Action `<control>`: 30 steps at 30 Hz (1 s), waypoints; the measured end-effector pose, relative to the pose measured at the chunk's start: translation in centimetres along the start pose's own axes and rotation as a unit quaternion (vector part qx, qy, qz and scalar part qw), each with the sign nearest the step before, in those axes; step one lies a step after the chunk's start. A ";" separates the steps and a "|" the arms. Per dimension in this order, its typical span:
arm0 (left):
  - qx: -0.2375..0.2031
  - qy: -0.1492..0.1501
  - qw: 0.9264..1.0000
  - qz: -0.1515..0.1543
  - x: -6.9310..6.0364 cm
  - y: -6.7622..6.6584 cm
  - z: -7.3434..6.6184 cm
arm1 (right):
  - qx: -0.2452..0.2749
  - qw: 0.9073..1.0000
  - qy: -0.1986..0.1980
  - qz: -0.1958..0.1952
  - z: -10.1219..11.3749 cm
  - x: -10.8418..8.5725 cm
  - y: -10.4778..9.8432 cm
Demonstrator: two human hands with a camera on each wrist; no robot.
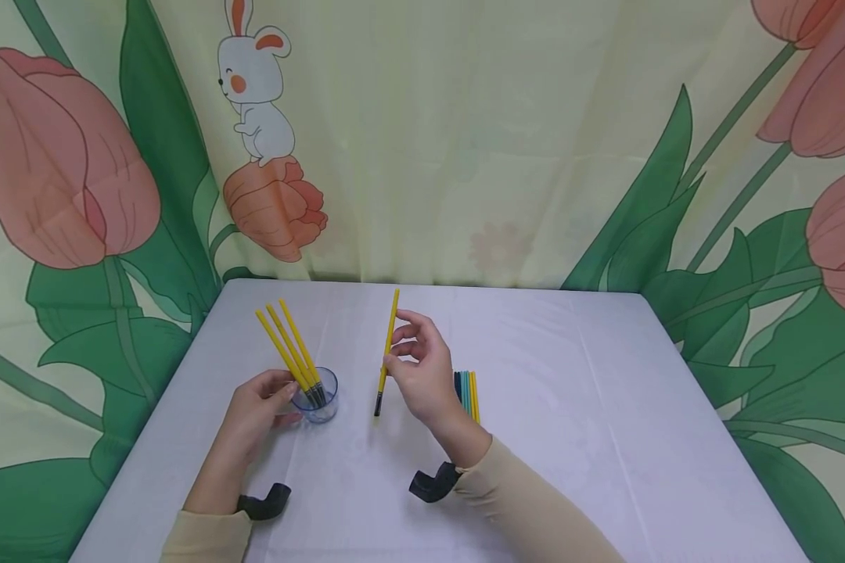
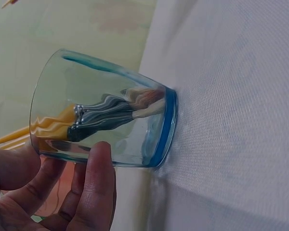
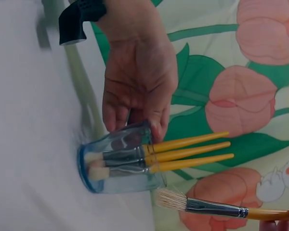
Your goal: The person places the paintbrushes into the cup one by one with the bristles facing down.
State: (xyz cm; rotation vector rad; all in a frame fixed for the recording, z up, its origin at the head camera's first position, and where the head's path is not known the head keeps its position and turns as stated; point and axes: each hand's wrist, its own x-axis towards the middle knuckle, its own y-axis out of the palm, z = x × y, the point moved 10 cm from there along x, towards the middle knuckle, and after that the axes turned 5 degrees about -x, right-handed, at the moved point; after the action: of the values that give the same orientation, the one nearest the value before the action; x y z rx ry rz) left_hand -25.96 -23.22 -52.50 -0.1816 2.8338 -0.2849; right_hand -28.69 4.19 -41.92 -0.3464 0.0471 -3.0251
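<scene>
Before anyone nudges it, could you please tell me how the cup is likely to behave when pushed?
The cup might tip toward the side where three brushes lean out past its rim, though the left hand holding it should steady it. Its smooth, clear wall may be slippery, and looks thin enough to be fragile.

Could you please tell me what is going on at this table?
A person's left hand holds a clear, blue-tinted cup with three yellow-handled brushes leaning in it, bristles down. The right hand holds a fourth brush, also bristles down, near the cup but outside it. A row of dark, teal and yellow sticks lies on the white-covered table by the right wrist, partly hidden behind it.
</scene>
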 end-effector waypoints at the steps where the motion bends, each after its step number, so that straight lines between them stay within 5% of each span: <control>1: 0.000 0.000 1.000 0.000 0.0 0.0 0.0 | 0.001 1.000 -0.005 -0.001 0.1 0.1 0.2; 22: 0.001 -0.001 1.000 -0.005 0.0 0.0 -0.1 | 0.065 0.998 -0.026 -0.001 1.3 2.1 4.4; 30: -0.004 -0.006 1.000 0.000 0.2 0.1 0.1 | 0.065 0.998 -0.022 -0.015 0.2 3.1 5.7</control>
State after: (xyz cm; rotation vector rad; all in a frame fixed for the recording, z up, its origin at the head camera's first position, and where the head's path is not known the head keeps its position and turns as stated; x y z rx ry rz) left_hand -26.11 -23.18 -52.69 -0.1835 2.8226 -0.2725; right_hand -31.09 -1.75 -41.23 -0.4035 -0.1600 -3.0287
